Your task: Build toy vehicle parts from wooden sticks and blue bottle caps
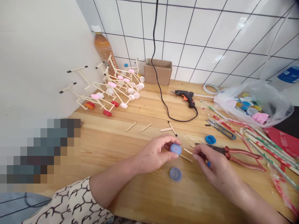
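Note:
My left hand [161, 152] pinches a light blue bottle cap [175, 149] between thumb and fingers, its flat top showing a small mark at the middle. To the right, my right hand [212, 161] holds a short wooden stick [188, 151] that points toward the cap, with a gap between them. Another stick [186, 158] lies just below. A second light blue cap [175, 174] rests on the table, hollow side up. Part of a darker blue cap [208, 164] shows by my right hand. A darker blue cap [210, 139] lies beyond that hand.
Pliers [235, 154], snips [221, 129] and skewers [273, 152] lie at the right. Behind are a glue gun [187, 97] with a black cable, a bag of caps [254, 105] and a cardboard box [158, 73]. Stick frames with caps [112, 84] stand back left, near a bottle [102, 46].

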A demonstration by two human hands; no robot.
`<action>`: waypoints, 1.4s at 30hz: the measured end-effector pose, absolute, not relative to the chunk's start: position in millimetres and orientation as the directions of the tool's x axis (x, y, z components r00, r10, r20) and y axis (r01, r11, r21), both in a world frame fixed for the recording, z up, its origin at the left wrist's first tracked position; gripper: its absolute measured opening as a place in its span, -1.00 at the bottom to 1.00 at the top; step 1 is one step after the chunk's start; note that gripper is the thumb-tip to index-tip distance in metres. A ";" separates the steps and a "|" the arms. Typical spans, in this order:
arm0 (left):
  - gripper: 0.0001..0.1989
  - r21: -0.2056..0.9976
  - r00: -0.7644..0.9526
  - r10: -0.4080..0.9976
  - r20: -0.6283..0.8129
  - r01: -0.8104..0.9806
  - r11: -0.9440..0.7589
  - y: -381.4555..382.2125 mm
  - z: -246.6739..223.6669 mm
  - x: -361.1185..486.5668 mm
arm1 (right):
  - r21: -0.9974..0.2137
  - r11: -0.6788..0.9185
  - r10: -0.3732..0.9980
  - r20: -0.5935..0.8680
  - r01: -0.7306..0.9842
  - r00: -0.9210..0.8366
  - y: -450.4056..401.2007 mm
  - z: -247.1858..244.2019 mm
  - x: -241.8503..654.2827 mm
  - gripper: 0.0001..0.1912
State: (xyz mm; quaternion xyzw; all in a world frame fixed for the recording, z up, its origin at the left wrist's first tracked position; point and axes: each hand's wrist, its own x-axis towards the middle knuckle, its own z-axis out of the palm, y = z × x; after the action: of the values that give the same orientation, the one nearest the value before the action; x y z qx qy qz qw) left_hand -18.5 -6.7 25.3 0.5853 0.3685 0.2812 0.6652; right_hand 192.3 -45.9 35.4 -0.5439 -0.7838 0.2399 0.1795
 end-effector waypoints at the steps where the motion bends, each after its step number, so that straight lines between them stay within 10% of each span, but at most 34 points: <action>1: -0.73 0.988 0.571 0.806 -0.153 0.078 0.132 -7.0 25.3 -18.5 | -0.589 0.306 0.936 0.042 0.748 -0.351 -46.5 36.8 192.7 -0.87; 19: -0.52 0.963 0.639 0.763 -0.096 0.253 -0.091 -11.5 17.2 -16.7 | -0.583 0.545 0.826 0.247 0.603 -0.507 -56.9 32.5 183.2 -0.80; 36: -0.55 0.544 0.847 0.501 0.177 0.340 -0.767 -18.6 14.0 -21.1 | -0.067 0.760 0.632 0.308 0.647 -0.711 -60.9 27.6 170.5 -0.70; 42: -0.46 0.427 0.863 0.465 0.198 0.352 -0.833 -21.3 21.0 -22.8 | -0.345 0.625 0.780 0.302 0.700 -0.548 -62.9 26.2 163.7 -0.78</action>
State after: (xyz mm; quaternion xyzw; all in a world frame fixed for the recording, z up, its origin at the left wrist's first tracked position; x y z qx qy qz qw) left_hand -22.8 -21.3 21.0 0.9458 0.2160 0.1484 0.1918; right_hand 163.7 -62.9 26.2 -0.4231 -0.8749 0.0923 0.2170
